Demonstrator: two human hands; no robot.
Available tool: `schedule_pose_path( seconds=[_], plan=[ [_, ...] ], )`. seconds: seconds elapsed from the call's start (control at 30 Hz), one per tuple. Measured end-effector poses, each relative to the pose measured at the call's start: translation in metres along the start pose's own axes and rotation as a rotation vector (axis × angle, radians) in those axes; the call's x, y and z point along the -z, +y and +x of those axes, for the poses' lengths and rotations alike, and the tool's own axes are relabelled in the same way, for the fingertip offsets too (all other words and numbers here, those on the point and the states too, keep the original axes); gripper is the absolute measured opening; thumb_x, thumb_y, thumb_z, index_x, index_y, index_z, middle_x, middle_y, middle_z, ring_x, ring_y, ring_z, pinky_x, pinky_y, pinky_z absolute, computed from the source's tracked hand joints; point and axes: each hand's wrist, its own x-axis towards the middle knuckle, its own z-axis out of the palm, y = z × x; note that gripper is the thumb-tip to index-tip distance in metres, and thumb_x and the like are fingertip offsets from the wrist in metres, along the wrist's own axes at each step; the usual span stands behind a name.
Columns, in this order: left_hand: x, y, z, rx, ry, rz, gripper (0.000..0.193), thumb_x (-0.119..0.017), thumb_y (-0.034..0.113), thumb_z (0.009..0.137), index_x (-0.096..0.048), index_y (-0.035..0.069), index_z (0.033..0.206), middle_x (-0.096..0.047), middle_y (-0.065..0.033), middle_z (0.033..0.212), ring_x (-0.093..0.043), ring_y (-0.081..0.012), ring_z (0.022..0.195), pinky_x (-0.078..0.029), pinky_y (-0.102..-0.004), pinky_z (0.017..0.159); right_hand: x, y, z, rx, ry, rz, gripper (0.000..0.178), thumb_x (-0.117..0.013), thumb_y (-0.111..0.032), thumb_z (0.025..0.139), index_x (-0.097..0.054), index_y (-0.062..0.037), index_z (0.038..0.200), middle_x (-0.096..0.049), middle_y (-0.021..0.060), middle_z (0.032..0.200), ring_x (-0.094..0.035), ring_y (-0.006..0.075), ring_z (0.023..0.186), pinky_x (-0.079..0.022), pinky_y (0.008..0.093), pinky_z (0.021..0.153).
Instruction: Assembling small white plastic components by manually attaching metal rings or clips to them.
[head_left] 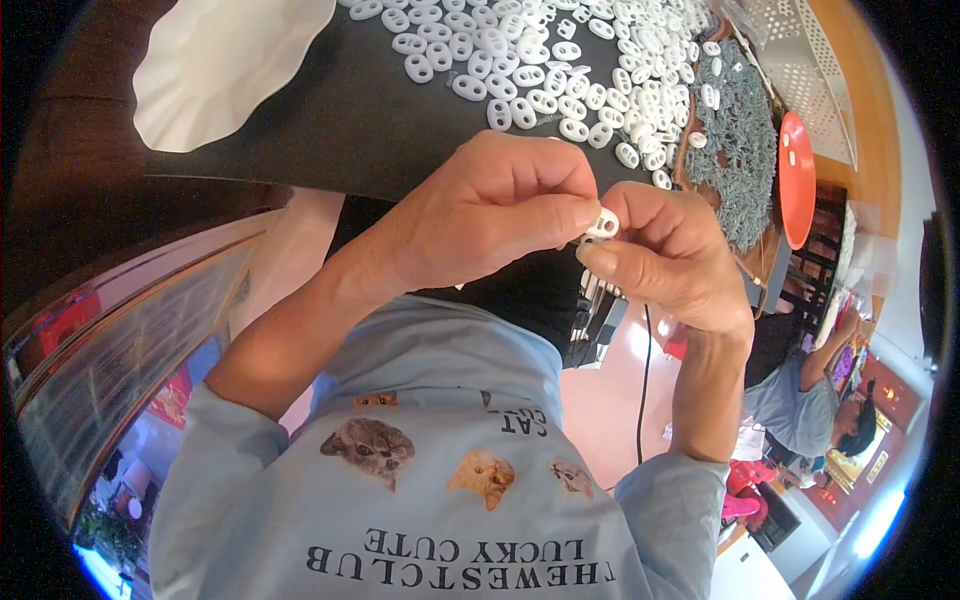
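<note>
One white piece (605,223) pinched in left hand (490,205); right hand (680,255) adjoining, grip unclear.

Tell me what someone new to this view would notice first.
Probably the big spread of small white two-holed pieces over the dark table at the top. Just below, mid-picture, the left hand and right hand meet around one white piece. The red dish also stands out at upper right, beside a grey stringy heap.
</note>
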Motion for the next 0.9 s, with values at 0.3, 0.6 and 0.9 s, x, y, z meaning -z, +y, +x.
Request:
schedule_pose_path(
  seconds=[0.3, 0.6, 0.9],
  plan=[
    [0.002, 0.001, 0.001, -0.009, 0.071, -0.004, 0.019, -0.054, 0.019, 0.093, -0.06, 0.002, 0.086, -0.054, 0.0026, 0.071, -0.047, -0.0036, 0.064, -0.038, -0.0199, 0.057, -0.006, 0.005, -0.001, 0.155, 0.11, -0.216, 0.023, -0.07, -0.016, 0.086, -0.058, 0.0013, 0.096, -0.053, -0.0039, 0.077, -0.043, 0.0027, 0.067, -0.034, 0.0189, 0.056],
    [0.0, 0.003, 0.002, 0.018, 0.095, -0.045, 0.019, -0.054, 0.018, 0.093, -0.059, 0.003, 0.083, -0.052, 0.0032, 0.068, -0.047, -0.0041, 0.062, -0.037, -0.0198, 0.056, -0.018, 0.01, 0.0, 0.567, 0.344, -0.93, 0.041, -0.074, -0.023, 0.079, -0.055, -0.0003, 0.107, -0.051, 0.0066, 0.08, -0.052, 0.0194, 0.065, -0.042, 0.0309, 0.055],
    [0.0, 0.001, 0.002, -0.006, 0.088, -0.049, 0.017, -0.053, 0.015, 0.092, -0.058, 0.004, 0.081, -0.051, 0.0045, 0.068, -0.045, -0.0024, 0.063, -0.036, -0.0195, 0.056, -0.013, 0.007, 0.001, 0.625, 0.344, -1.191, 0.039, -0.075, -0.02, 0.077, -0.054, -0.0004, 0.104, -0.053, 0.0143, 0.084, -0.056, 0.0319, 0.068, -0.046, 0.038, 0.059]
  ],
)
